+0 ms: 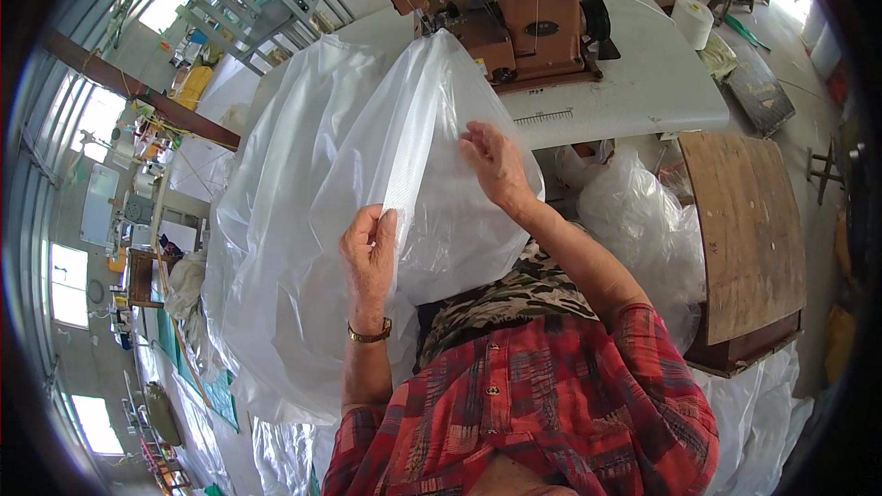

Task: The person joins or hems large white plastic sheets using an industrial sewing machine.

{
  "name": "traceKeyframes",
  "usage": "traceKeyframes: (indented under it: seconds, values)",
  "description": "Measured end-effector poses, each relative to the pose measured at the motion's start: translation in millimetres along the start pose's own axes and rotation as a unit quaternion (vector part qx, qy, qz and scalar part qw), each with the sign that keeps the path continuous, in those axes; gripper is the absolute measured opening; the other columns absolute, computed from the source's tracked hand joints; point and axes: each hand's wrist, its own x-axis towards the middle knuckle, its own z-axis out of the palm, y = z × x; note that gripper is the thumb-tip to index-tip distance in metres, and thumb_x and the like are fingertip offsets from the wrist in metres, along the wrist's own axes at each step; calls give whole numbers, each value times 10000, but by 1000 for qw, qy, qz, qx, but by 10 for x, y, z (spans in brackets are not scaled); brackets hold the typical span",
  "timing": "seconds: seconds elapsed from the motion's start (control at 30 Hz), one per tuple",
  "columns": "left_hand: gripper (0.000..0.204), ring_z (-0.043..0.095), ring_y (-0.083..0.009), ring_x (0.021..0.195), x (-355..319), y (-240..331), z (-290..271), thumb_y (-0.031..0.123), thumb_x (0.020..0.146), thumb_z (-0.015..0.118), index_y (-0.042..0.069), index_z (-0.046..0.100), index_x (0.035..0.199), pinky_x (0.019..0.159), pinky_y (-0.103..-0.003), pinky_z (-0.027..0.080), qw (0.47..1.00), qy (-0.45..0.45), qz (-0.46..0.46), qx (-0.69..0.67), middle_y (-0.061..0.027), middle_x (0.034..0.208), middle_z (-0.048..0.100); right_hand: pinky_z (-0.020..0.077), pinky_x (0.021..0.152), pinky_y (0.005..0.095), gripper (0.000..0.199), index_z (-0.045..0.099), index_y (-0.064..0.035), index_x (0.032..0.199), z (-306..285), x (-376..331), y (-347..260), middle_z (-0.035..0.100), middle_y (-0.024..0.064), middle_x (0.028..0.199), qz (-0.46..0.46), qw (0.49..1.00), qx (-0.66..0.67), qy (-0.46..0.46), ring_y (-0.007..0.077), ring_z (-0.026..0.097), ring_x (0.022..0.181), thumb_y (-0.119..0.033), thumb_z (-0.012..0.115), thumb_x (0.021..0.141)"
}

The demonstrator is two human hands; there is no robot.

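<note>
A large sheet of translucent white plastic [276,248] hangs over the near edge of the sewing table and spreads across my lap. A white woven-looking band [413,142] runs down it from the needle area of a brown sewing machine [551,37]. My left hand [369,253] pinches the lower end of this band between thumb and fingers. Over the right part of the sheet, my right hand [496,163] has its fingers loosely bent and parted, with nothing visible in them. Whether it touches the plastic is hard to see.
The pale table top [634,106] extends right of the machine, with a white thread cone [692,22] beyond it. Crumpled clear plastic [634,211] lies beside my right arm, next to a wooden board [744,239]. Grey metal racks [262,5] stand at the far left.
</note>
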Motion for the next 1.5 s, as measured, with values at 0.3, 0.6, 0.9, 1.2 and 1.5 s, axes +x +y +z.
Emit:
traceKeyframes:
  seconds: [0.3,0.6,0.9,1.2,1.5]
  values:
    - [159,454,-47,575,30,-30,10,132,910,686,-5,622,862,532,-233,382,1000,-16,6,-13,5,625,535,417,654,216,134,626,-37,874,-216,-232,-273,593,-32,773,119,964,203,-122,38,502,695,-156,666,922]
    - [124,468,-20,603,15,-26,93,104,910,675,1,626,863,545,-207,387,995,-40,-46,-83,52,666,551,401,662,221,199,592,-40,852,-106,-425,-276,554,-29,767,138,965,207,-78,55,485,711,-199,688,925]
    - [101,463,-4,626,8,-36,143,84,905,666,2,624,865,553,-195,385,984,-92,-73,-131,68,692,541,446,698,316,232,549,-42,774,-179,-559,-678,577,40,626,-105,980,-124,-115,185,539,553,-167,722,864]
    - [97,479,-29,645,-34,-68,271,49,923,634,-27,591,883,565,-210,414,985,-131,-31,-110,22,690,547,470,850,412,174,564,-64,886,-203,-666,-837,624,109,638,-177,923,-150,-308,333,616,632,-204,667,878]
    - [224,395,-37,626,-50,-116,271,175,980,606,-6,566,854,528,-224,341,975,-111,-107,-158,49,666,469,478,653,453,199,547,-58,922,-29,-799,-732,574,126,593,-225,888,-195,-349,380,585,608,-181,668,823]
